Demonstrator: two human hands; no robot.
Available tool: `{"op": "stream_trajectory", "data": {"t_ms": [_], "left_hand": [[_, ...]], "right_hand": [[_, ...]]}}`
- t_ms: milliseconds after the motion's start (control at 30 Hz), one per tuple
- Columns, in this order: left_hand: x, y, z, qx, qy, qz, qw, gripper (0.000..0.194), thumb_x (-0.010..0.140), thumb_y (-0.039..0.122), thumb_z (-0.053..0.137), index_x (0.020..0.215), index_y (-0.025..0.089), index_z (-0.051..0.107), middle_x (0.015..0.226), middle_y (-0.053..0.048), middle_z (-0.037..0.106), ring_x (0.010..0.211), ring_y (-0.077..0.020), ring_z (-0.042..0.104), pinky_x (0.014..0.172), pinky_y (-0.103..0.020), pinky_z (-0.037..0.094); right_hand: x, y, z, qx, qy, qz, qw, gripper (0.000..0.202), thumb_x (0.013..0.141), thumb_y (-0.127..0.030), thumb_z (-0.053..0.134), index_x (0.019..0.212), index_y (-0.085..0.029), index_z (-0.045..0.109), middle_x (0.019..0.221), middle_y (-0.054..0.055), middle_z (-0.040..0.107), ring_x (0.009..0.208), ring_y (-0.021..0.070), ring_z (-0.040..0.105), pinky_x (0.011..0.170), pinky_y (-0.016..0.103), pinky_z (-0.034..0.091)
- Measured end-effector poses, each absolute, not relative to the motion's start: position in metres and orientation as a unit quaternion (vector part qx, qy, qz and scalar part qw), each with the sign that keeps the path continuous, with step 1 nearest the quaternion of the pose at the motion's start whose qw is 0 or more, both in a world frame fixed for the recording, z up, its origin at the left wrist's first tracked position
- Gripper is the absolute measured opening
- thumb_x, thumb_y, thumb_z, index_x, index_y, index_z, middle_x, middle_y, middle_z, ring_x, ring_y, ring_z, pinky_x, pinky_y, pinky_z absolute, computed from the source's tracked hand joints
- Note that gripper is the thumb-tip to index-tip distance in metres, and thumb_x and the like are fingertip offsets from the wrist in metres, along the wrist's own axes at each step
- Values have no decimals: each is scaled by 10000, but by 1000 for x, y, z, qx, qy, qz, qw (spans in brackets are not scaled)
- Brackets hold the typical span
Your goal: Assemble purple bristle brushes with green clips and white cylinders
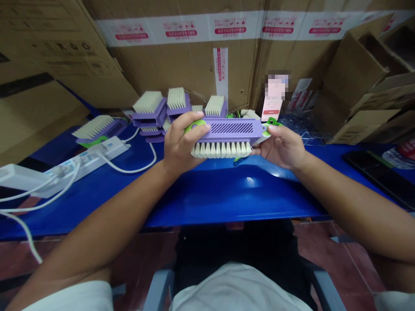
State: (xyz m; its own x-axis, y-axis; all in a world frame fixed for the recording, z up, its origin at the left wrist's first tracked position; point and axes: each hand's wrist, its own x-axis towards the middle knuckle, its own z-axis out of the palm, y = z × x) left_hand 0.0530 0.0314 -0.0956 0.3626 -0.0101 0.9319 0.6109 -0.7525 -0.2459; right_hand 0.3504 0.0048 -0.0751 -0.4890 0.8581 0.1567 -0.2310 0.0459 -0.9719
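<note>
Above the blue table [207, 194], held clear of its surface: one purple brush [228, 129], roughly level, slotted side facing the wearer, pale bristles [222, 150] pointing down. Left hand [181, 144] closed around the left end, thumb and forefinger pinching beside the green inset [194, 124]. Right hand [285, 144] pinching the other end, thumb on the green tip; exact placing of the fingers behind it hard to tell. Handling, by judgement: light, stiff plastic, perhaps slick where smooth; slots may flex a little if squeezed, bristles springy and poor to grip. Best hold: both solid ends, or the long edges. More purple brushes [147, 108] stacked behind, left of centre
</note>
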Motion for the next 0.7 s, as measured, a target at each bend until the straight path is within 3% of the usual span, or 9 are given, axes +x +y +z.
{"op": "stream_trajectory", "data": {"t_ms": [200, 367, 700], "left_hand": [[50, 28, -98, -780, -204, -531, 260, 617, 944, 453, 850, 1474, 413, 538, 1459, -86, 683, 1282, -326, 760, 1091, -568, 691], [46, 31, -105, -783, -275, -504, 239, 530, 940, 594, 825, 1350, 374, 572, 1455, -97, 694, 1314, -348, 743, 1125, -634, 667], [43, 34, -107, -780, -275, -498, 262, 503, 912, 622, 825, 1280, 354, 611, 1413, -92, 717, 1264, -333, 750, 1065, -580, 686]], "right_hand": [[352, 4, -75, -252, -577, 650, 425, 578, 917, -646, 687, 1325, -245, 772, 1014, 75, 864, 985, 276, 849, 916, 418, 733], [351, 5, -75, -262, -572, 646, 432, 568, 907, -642, 697, 1311, -250, 769, 1011, 78, 862, 982, 292, 843, 867, 433, 738], [352, 7, -78, -265, -566, 658, 421, 638, 926, -704, 669, 1395, -276, 728, 1032, 84, 857, 1029, 299, 835, 848, 425, 735]]}}
